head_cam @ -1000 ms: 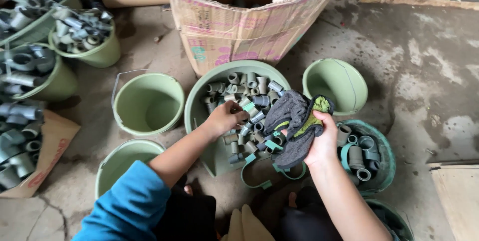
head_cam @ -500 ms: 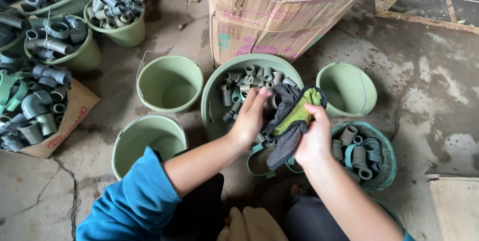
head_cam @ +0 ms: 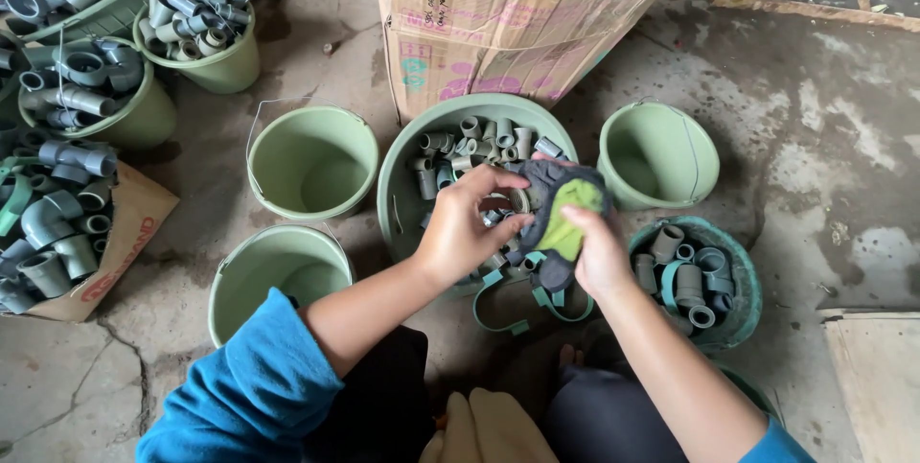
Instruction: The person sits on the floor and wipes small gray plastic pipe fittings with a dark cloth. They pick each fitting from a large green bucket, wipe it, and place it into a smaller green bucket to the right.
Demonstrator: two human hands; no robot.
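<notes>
My right hand (head_cam: 596, 250) grips a dark grey and yellow-green cloth (head_cam: 561, 214) above a large green basin (head_cam: 402, 161) filled with several grey pipe fittings (head_cam: 470, 142). My left hand (head_cam: 465, 223) reaches to the cloth's left edge, its fingers pinched on the fabric over the fittings. Whether a fitting sits inside the cloth is hidden. Green plastic clamps (head_cam: 508, 295) hang over the basin's near rim.
Empty green buckets stand at left (head_cam: 311, 161), near left (head_cam: 278, 276) and right (head_cam: 661, 151). A teal basin (head_cam: 738, 290) at right holds grey fittings. A cardboard box (head_cam: 517, 22) stands behind. Buckets (head_cam: 196, 27) and cardboard (head_cam: 125, 233) loaded with fittings lie at far left.
My left hand left the fittings in the basin and came right onto the cloth. My right hand pulled the cloth lower and bunched it.
</notes>
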